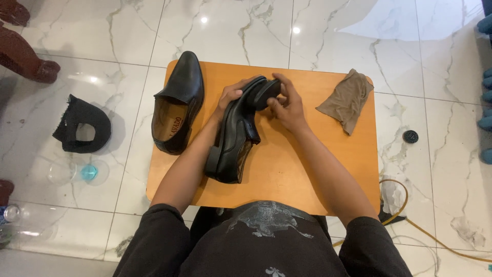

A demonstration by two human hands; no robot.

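— What's over on the left, on the marble floor point(328, 46)?

— A dark wooden furniture leg point(23, 56) at the far left, then a black cloth ring point(82, 131) lying flat, and nearer to us a clear plastic lid with a blue centre point(84, 172). None of it touches the table.

— And on the table itself?

— It's a small orange wooden table point(312, 174). At its left end stands a black leather loafer point(178, 105), upright, toe pointing far, opening facing up. Just beside it, to the right, is the second black shoe point(234, 138), tipped on its side with the heel near and the toe far.

— Who's holding that one?

— The person seated at the near edge. The left hand point(230, 96) is wrapped round the toe end from the left, fingers curled against the leather. The right hand point(287, 105) sits at the toe from the right, fingers bunched together and pressing a black applicator point(267, 93) onto the shoe's tip — I can't tell whether it's a sponge or a brush.

— Anything further right?

— A crumpled tan cloth point(347, 100) at the table's far right corner, well apart from the hands. Past the table, a small black round cap point(410, 136) on the floor and a yellow cable point(410, 215) curling near.
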